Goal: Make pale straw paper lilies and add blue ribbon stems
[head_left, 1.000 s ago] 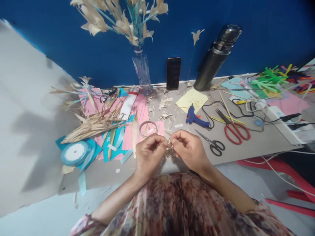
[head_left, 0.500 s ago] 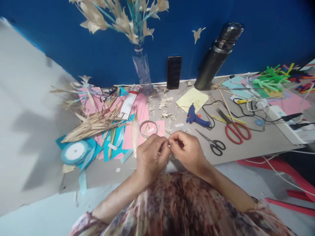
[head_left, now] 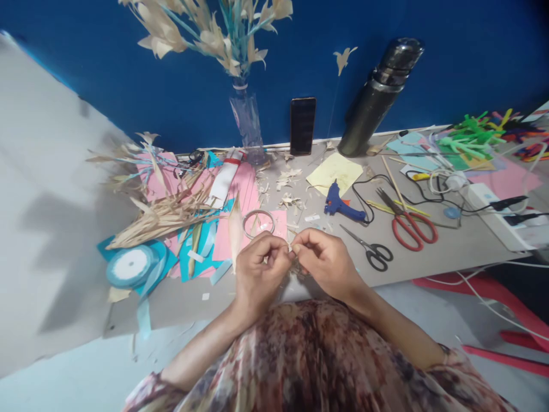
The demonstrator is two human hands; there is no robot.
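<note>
My left hand [head_left: 262, 269] and my right hand [head_left: 322, 257] meet fingertip to fingertip above the table's front edge. Both are closed in a pinch. A small pale bit shows between the fingertips, too small to name. Just behind my left hand lies a ring-shaped roll of tape [head_left: 258, 224] on pink paper [head_left: 279, 220]. A pale dried husk [head_left: 235, 229] stands out left of the roll. To the right of my right hand rest black-handled scissors [head_left: 372, 252], with a blue glue gun [head_left: 341, 203] behind them.
A bottle [head_left: 249, 129] holding husk flowers [head_left: 214, 43], a phone [head_left: 302, 127] and a dark flask [head_left: 377, 100] stand along the blue wall. Red-handled scissors [head_left: 414, 230] and a power strip [head_left: 493, 217] are at right. Dried husks [head_left: 163, 220] and a ribbon spool [head_left: 132, 265] lie left.
Both hands have shifted slightly, the left one turning so its fingers show more. The fingertips remain together in a pinch. Things on the table have stayed in place.
</note>
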